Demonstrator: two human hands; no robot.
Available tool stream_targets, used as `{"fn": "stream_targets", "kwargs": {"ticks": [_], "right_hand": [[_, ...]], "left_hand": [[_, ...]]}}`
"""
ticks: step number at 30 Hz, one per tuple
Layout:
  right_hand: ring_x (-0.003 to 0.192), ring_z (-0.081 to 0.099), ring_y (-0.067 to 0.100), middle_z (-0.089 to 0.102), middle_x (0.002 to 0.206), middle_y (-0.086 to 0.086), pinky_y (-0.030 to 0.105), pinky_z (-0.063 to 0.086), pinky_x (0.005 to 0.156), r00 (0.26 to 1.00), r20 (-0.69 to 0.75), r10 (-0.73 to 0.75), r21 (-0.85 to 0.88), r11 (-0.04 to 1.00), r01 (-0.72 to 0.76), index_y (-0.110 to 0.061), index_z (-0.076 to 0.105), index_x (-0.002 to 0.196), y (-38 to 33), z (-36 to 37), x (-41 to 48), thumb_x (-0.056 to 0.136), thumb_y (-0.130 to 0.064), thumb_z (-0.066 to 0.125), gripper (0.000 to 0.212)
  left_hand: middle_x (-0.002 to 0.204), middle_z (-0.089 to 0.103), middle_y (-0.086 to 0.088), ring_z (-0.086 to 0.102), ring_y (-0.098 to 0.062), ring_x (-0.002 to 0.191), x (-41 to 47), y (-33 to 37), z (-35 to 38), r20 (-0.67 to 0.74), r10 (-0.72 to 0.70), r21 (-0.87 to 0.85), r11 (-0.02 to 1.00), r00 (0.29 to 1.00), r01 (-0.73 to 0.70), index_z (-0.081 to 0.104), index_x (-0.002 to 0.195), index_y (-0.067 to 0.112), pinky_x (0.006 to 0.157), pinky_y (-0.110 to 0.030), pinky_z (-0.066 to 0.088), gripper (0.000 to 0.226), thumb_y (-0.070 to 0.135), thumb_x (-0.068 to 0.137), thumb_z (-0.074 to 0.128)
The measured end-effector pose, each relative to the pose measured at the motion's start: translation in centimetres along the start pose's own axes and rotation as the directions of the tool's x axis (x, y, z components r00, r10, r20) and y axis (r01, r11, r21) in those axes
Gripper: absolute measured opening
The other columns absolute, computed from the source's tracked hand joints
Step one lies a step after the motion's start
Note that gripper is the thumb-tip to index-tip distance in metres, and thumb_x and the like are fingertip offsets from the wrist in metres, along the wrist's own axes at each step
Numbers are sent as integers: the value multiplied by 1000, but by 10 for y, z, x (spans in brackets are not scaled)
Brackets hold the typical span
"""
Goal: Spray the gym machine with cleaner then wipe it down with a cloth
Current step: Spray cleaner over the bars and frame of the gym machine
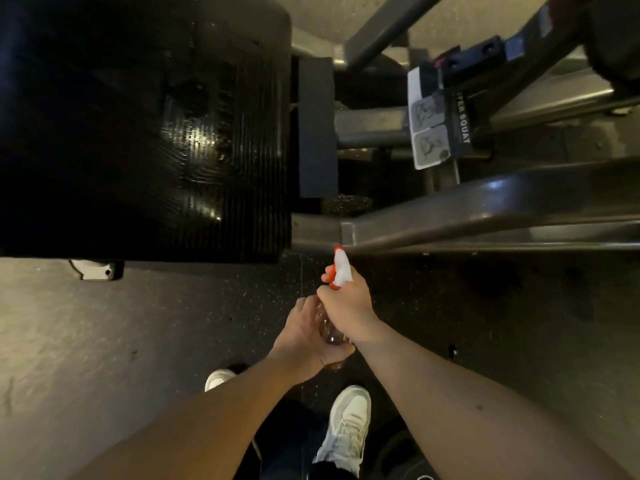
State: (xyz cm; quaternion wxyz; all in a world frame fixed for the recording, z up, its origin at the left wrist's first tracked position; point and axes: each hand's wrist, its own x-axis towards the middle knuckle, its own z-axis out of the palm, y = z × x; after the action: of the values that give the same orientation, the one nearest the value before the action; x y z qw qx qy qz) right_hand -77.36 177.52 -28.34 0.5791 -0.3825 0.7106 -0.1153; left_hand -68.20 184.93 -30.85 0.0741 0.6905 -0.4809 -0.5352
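We held the clear plastic spray bottle (341,269): right hand (346,306) grasping its orange-triggered neck, left hand (301,337) clasping its base, nozzle facing the grey steel machine frame (485,209).

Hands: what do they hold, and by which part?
The right hand grips the spray bottle at its neck; the left hand holds its clear body.

Speckled black rubber floor (485,306), grey concrete (52,323)

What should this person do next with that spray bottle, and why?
Probably squeeze the trigger: the right hand grips the spray bottle at its head, the left hand steadies its body, and it points at the grey frame bar.
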Motion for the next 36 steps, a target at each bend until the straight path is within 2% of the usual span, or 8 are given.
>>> {"fn": "stream_targets", "kwargs": {"ticks": [2,6,9,12,17,28,33,36], "right_hand": [[107,58,11,57,120,-5,21,43,78,999,32,-22,-68,997,24,-30,58,126,-12,28,-3,95,-14,70,37],[102,61,13,59,111,-5,31,52,97,997,63,-42,-193,980,53,-30,60,114,-32,86,-14,97,-22,69,21],[98,61,13,59,110,-5,28,53,90,987,133,-86,-199,974,112,-32,59,108,-46,122,-25,96,-21,70,20],[99,60,12,57,117,-4,20,46,82,969,194,-153,-228,954,196,-33,60,115,-64,156,-39,95,-19,71,27],[93,60,13,59,111,-2,16,44,73,925,286,-248,-340,877,340,-27,60,110,-102,207,-60,97,-22,68,17],[95,62,13,59,111,0,24,53,83,836,377,-399,-290,806,515,-26,60,111,-182,285,-87,92,-18,71,23],[87,60,11,61,103,1,15,39,65,851,310,-423,-267,821,505,-23,60,103,-223,292,-75,94,-17,67,13],[90,62,11,61,107,2,17,43,70,852,282,-442,-210,838,504,-25,61,106,-248,295,-65,91,-15,69,19]], "left_hand": [[142,38,15,42,-8,131,-6,-18,-17,-47,-56,-14,998,997,55,24,150,38,114,-39,45,103,64,70,83],[142,37,16,44,-11,132,-25,-53,-52,-107,-155,-96,985,982,145,25,151,38,114,-41,47,105,62,68,86],[141,37,13,42,-11,133,-39,-74,-79,-174,-170,-144,979,970,145,26,153,33,114,-40,46,107,56,68,88],[134,39,13,44,-10,127,-54,-94,-105,-234,-172,-169,976,957,134,28,150,29,114,-38,46,106,56,67,87],[130,41,12,46,-8,121,-79,-121,-150,-367,-184,-250,964,912,94,32,149,26,111,-34,47,108,51,63,92],[129,42,12,48,-9,120,-100,-156,-249,-523,-116,-269,963,845,-34,33,149,29,103,-38,53,111,54,59,91],[131,41,14,47,-8,123,-82,-147,-294,-523,-33,-217,972,852,-96,32,148,30,106,-40,51,113,68,53,81],[131,42,12,46,-8,122,-67,-138,-322,-521,19,-174,976,853,-128,34,147,27,107,-40,49,113,71,52,78]]}}
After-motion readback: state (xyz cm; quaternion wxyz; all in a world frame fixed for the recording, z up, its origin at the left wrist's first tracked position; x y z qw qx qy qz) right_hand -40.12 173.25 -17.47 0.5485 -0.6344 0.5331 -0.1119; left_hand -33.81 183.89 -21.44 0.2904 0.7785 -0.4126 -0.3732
